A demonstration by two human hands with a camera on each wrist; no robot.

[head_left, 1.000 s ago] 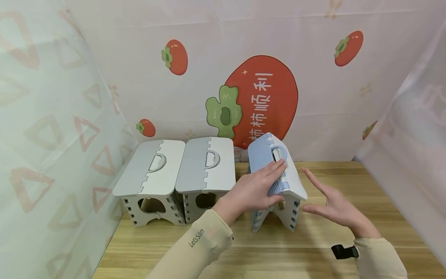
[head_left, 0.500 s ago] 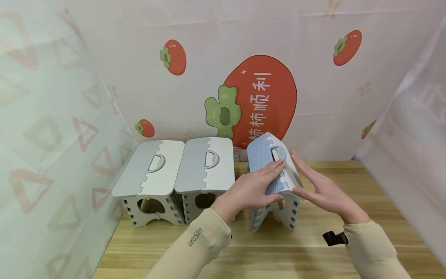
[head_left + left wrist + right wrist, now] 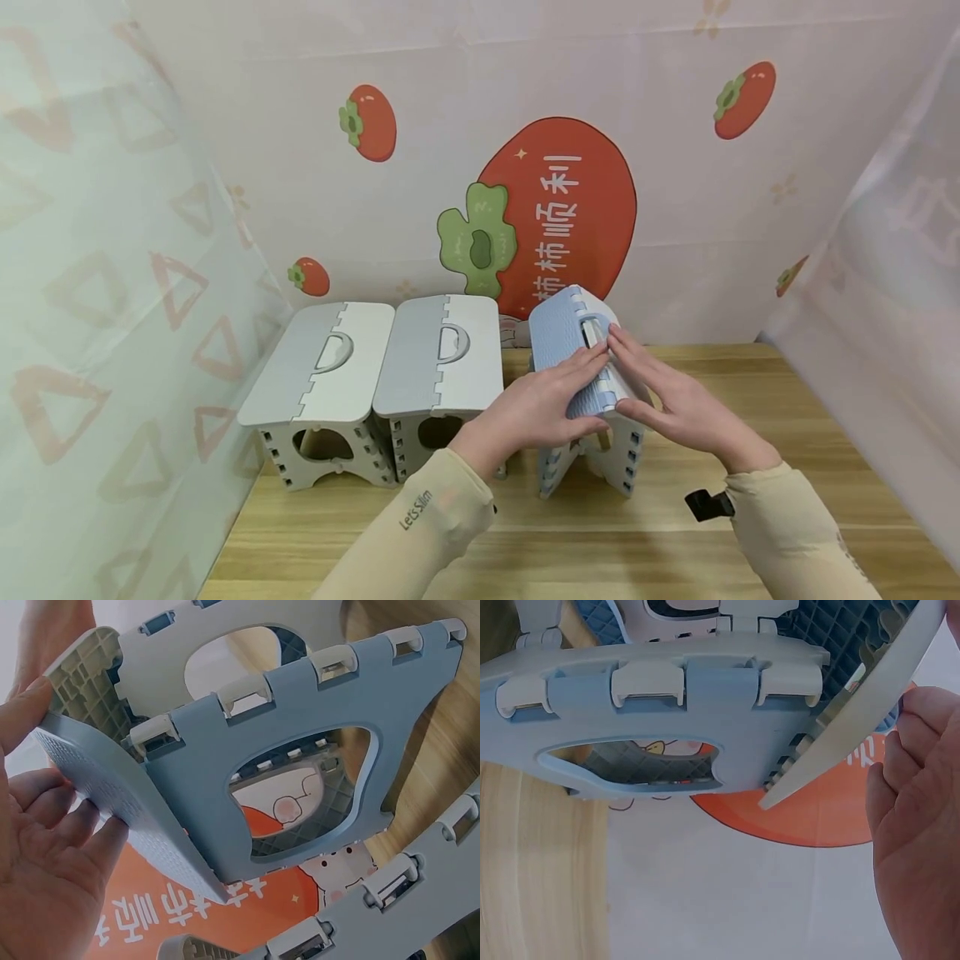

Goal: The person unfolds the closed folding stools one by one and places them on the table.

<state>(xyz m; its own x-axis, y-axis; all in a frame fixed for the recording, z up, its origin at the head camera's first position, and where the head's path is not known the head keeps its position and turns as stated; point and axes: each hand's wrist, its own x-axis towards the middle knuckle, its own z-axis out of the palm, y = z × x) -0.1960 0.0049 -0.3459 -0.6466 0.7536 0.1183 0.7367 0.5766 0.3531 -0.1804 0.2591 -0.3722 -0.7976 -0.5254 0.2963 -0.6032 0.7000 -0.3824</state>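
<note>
A blue-and-white folding stool [image 3: 553, 333] stands on the right half of the table, its hinged seat peaked like a roof and its legs partly drawn together. My left hand [image 3: 536, 408] rests on the blue seat half with nearly straight fingers; in the left wrist view the fingers [image 3: 64, 825] lie along that panel. On the white half lies my right hand [image 3: 678, 404], fingertips close to the handle and to the left fingertips. The right wrist view has the right hand [image 3: 922, 817] against the outer side of the white panel [image 3: 870, 712].
Two grey-and-white folding stools [image 3: 318, 362] [image 3: 442, 358] stand unfolded side by side to the left, seats flat. A printed cloth backdrop [image 3: 675, 208] rises behind the wooden table [image 3: 525, 550], and cloth hangs on both sides.
My right hand has moved left from beside the stool onto its white seat half, fingertips now near the handle. The left hand stays on the blue half.
</note>
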